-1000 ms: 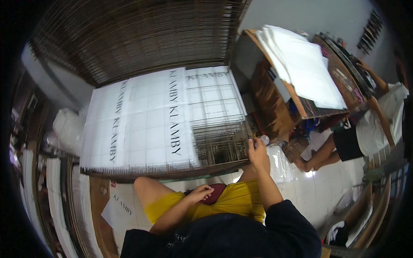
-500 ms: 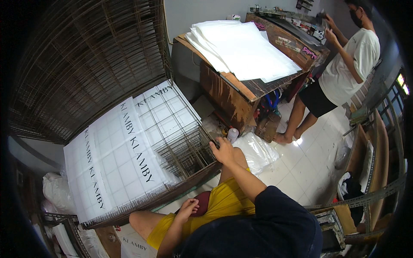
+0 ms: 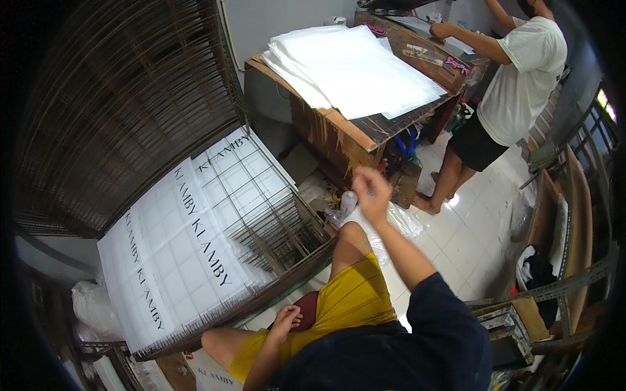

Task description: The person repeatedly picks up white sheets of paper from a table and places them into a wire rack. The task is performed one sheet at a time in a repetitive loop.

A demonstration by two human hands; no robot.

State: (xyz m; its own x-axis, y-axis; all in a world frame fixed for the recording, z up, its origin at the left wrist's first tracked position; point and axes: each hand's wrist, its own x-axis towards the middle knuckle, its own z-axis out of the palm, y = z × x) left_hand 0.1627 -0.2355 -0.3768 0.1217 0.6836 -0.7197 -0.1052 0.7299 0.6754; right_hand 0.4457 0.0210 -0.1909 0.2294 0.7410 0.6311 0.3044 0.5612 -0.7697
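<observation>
1. The right hand [image 3: 373,193] is raised ahead of the person, half open, its fingers bent toward the thumb; whether something small sits in it, I cannot tell.
2. In the picture it appears just above a pale bottle [image 3: 349,201] and a clear plastic bag [image 3: 405,221], between the rack [image 3: 287,290] and the table [image 3: 342,140].
3. The left hand [image 3: 285,320] lies low over the lap, fingers loosely curled; I cannot tell whether it is closed. It is beside a maroon patch [image 3: 308,310] and the yellow shorts [image 3: 352,293].
4. White sheets [image 3: 163,244] with black lettering lie across the rack, ahead and to the left. Wires cross over the sheet at its far right end.
5. Dark wire frames [image 3: 130,117] stand raised behind the rack.
6. The table, ahead and to the right, carries an uneven white stack [image 3: 355,72].
7. Beyond it, a co-worker [image 3: 521,85] in a white shirt stands barefoot on the tiled floor [image 3: 450,238], reaching over the far worktop.
</observation>
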